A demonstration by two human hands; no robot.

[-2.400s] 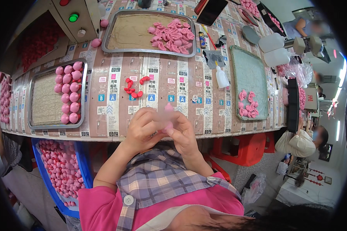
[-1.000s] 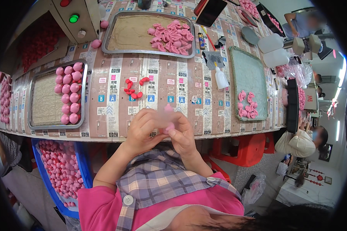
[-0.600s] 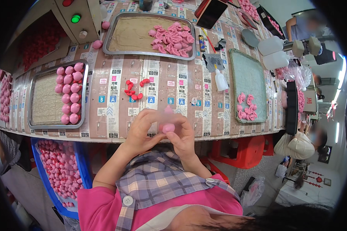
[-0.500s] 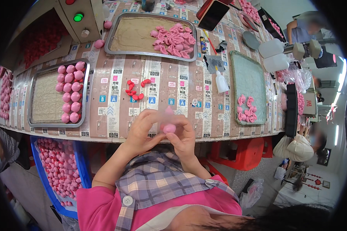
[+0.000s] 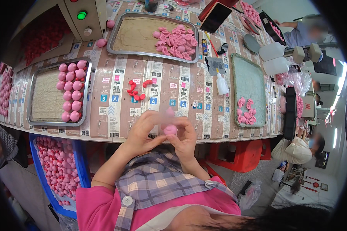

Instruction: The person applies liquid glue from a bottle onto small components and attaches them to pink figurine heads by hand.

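Close to the table's front edge, a small rounded pink piece (image 5: 170, 130) sits between my two hands. My right hand (image 5: 185, 141) pinches it between thumb and curled fingers. From the other side, my left hand (image 5: 142, 133) closes round it with bent fingers and thumb; a hazy blur covers those fingertips, so their exact contact is unclear. Beyond my hands, several small red pieces (image 5: 135, 92) lie loose on the patterned table covering. To the left, a metal tray (image 5: 42, 96) bears rows of pink balls (image 5: 67, 95), some with red showing beneath.
A larger metal tray (image 5: 131, 34) at the back holds ruffled pink pieces (image 5: 177, 40). On the right are a greenish tray (image 5: 250, 77), a white squeeze bottle (image 5: 222, 84) and a phone (image 5: 216, 18). A blue crate (image 5: 85, 169) of pink pieces stands below left, red stools (image 5: 239, 156) below right.
The view has shifted slightly. The pink piece looks a little turned between my fingers, while both hands keep nearly the same place and hold.
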